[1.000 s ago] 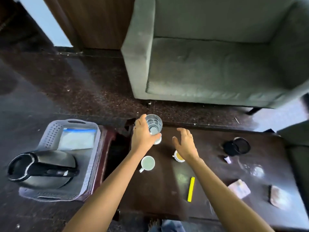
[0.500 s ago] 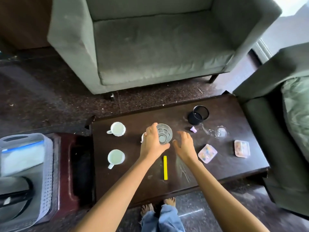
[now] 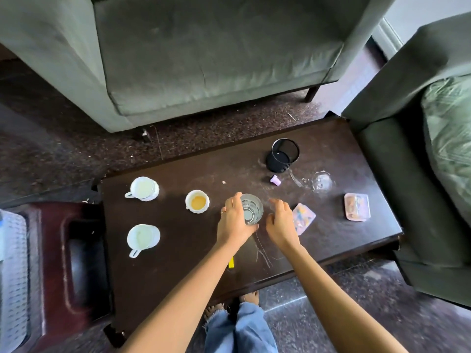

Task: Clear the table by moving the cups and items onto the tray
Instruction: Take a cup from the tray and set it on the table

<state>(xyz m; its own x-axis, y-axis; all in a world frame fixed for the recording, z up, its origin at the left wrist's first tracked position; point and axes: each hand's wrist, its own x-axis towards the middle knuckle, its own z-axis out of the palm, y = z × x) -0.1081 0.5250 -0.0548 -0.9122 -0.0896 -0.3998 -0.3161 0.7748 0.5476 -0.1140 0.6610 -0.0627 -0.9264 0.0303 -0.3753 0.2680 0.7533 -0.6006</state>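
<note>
My left hand [image 3: 234,221] grips a clear drinking glass [image 3: 251,209] near the middle of the dark wooden table [image 3: 178,263]. Just right of it my right hand [image 3: 281,224] hovers open with fingers curled, holding nothing. Two white cups [image 3: 143,188] [image 3: 143,237] stand at the table's left end, and a third white cup [image 3: 197,201] with tan liquid sits between them and the glass. The grey perforated tray [image 3: 12,276] shows only at the far left edge. A yellow marker [image 3: 231,262] peeks out under my left forearm.
A black mesh cup [image 3: 282,156], a small purple cap [image 3: 275,180], a second clear glass [image 3: 321,181] and two pink boxes [image 3: 304,220] [image 3: 356,207] lie on the table's right half. A red stool [image 3: 66,263] stands left, a grey armchair [image 3: 204,52] beyond, a sofa [image 3: 420,174] right.
The view swung right, pushing the tray and kettle to the left edge. My left hand carried the glass rightward past the tan-filled cup; my right hand moved along beside it.
</note>
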